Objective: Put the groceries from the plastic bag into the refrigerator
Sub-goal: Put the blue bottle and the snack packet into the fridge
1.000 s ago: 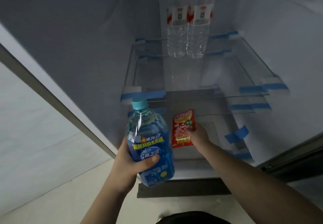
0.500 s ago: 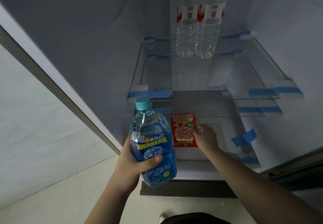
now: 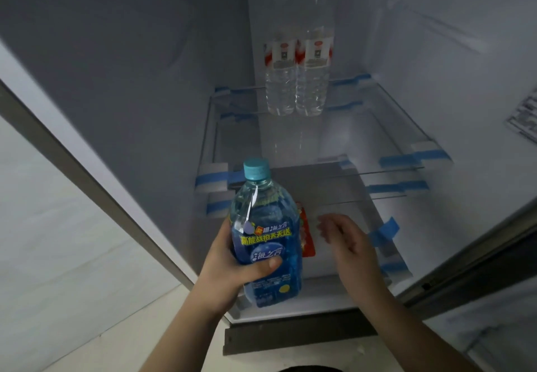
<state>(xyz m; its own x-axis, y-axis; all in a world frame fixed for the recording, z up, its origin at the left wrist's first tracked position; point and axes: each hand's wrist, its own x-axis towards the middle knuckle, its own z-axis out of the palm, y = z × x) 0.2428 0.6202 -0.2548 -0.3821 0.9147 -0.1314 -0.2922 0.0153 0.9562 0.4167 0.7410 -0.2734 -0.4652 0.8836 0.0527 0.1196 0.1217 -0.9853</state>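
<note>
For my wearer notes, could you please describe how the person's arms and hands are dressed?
The left hand and the right hand are bare, without gloves, rings or a watch. Both forearms are uncovered to the frame's lower edge; no sleeve shows.

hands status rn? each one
Left hand: gripping the blue drink bottle.
Right hand: open, holding nothing, beside the red snack packet.

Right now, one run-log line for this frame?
left hand: grips blue bottle | right hand: open, empty | red packet: on fridge floor
</note>
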